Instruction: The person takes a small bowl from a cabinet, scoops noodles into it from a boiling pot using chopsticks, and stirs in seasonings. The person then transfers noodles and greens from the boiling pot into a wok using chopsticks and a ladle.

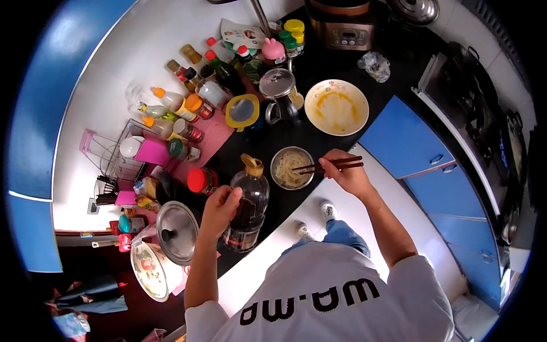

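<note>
Kitchen, black tabletop [336, 65]. Right grip [345, 171]: closed on chopsticks [356, 165], tips in noodles [289, 171]; small, low strokes within the bowl [273, 169] would spill least. Left grip [221, 211]: against or beside bottle [254, 191] (grasp cannot be told). Bottle: near bowl, hampers wide strokes. Also: smeared plate [310, 108], jug [277, 84], red-lidded jar [198, 180].

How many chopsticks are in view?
2 that I can make out: both chopsticks are in the right hand, side by side, tips at the noodles in the metal bowl. Others may be hidden among the clutter.
</note>
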A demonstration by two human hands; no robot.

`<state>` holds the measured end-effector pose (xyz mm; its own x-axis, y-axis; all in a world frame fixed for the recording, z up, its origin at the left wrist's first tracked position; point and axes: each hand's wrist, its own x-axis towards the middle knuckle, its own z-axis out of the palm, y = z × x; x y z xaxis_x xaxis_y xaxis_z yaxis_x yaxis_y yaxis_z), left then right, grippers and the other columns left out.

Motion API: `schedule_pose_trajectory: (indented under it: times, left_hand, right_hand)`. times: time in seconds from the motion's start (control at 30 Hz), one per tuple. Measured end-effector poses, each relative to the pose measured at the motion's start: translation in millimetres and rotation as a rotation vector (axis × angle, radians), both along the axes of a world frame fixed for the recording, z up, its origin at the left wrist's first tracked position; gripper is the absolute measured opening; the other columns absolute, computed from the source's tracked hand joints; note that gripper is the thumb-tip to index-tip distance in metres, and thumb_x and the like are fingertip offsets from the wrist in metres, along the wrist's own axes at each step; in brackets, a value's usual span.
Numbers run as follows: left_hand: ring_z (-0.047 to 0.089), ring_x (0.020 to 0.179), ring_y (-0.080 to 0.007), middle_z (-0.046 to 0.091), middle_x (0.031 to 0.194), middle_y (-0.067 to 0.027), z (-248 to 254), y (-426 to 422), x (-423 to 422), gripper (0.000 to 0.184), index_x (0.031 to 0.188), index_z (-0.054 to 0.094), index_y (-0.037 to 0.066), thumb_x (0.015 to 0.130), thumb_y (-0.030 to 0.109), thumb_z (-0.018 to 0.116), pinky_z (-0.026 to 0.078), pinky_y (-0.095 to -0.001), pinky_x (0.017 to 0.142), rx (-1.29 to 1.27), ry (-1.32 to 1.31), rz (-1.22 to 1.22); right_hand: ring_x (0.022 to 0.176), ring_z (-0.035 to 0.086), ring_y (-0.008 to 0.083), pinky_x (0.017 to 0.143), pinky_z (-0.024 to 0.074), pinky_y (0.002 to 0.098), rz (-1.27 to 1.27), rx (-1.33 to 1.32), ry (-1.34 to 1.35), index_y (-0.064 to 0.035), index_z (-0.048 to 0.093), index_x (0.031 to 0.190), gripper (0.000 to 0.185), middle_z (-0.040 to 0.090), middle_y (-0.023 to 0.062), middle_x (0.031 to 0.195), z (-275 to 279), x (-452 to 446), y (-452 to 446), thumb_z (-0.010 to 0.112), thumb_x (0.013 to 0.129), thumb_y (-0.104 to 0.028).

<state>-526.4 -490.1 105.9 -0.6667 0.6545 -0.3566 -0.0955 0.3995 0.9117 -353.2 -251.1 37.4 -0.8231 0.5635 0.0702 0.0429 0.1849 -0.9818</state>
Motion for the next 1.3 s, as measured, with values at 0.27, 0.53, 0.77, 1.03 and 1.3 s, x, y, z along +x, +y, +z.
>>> schedule_pose_trajectory:
  times: [0.27, 0.53, 0.77, 1.03, 1.3]
  left_hand:
    - [0.035, 0.046, -0.0019, 0.042, 0.056, 0.0046, -22.5, 2.4, 10.9, 0.034, 0.066, 0.047, 0.008, 0.083, 0.035, 0.058, 0.027, -0.018, 0.041, -0.244, -0.04, -0.053]
    - [0.036, 0.044, -0.0031, 0.042, 0.055, 0.0036, -33.4, 13.5, 11.9, 0.035, 0.067, 0.049, 0.006, 0.082, 0.037, 0.059, 0.028, -0.0184, 0.04, -0.366, -0.029, -0.09]
    - [0.035, 0.045, -0.0036, 0.042, 0.055, 0.0034, -37.8, 16.9, 8.4, 0.037, 0.067, 0.05, 0.005, 0.082, 0.038, 0.059, 0.027, -0.0194, 0.041, -0.396, 0.049, -0.124]
    - [0.038, 0.049, -0.0049, 0.043, 0.055, 0.0028, -37.4, 23.0, 8.5, 0.039, 0.065, 0.05, 0.003, 0.081, 0.037, 0.06, 0.031, -0.0208, 0.044, -0.442, 0.136, -0.157]
    - [0.039, 0.051, -0.0054, 0.045, 0.056, 0.0019, -38.8, 23.2, 6.3, 0.039, 0.066, 0.052, 0.002, 0.081, 0.038, 0.059, 0.032, -0.021, 0.045, -0.458, 0.138, -0.174]
  right_hand:
    - [0.052, 0.054, 0.0093, 0.046, 0.0414, 0.0226, -0.132, -0.185, 0.093, -0.0012, 0.054, 0.074, 0.018, 0.054, 0.004, 0.059, -17.6, 10.6, 2.2, 0.057, 0.084, -0.016]
    - [0.051, 0.053, 0.0095, 0.046, 0.0411, 0.0226, -0.141, -0.223, 0.136, -0.0023, 0.054, 0.075, 0.016, 0.052, 0.0028, 0.058, -22.0, 15.1, 4.6, 0.056, 0.085, -0.015]
    - [0.052, 0.053, 0.0093, 0.047, 0.0412, 0.0227, -0.122, -0.2, 0.115, -0.0021, 0.054, 0.076, 0.018, 0.052, 0.0032, 0.061, -18.8, 13.9, 6.5, 0.056, 0.085, -0.017]
    - [0.054, 0.055, 0.0093, 0.048, 0.043, 0.0223, -0.109, -0.178, 0.108, -0.0017, 0.054, 0.077, 0.018, 0.054, 0.0034, 0.059, -17.1, 13.0, 8.2, 0.056, 0.085, -0.018]
    - [0.054, 0.055, 0.0113, 0.049, 0.0423, 0.0238, -0.087, -0.162, 0.09, -0.0018, 0.055, 0.079, 0.018, 0.053, 0.0044, 0.065, -16.6, 13.5, 9.4, 0.055, 0.086, -0.018]
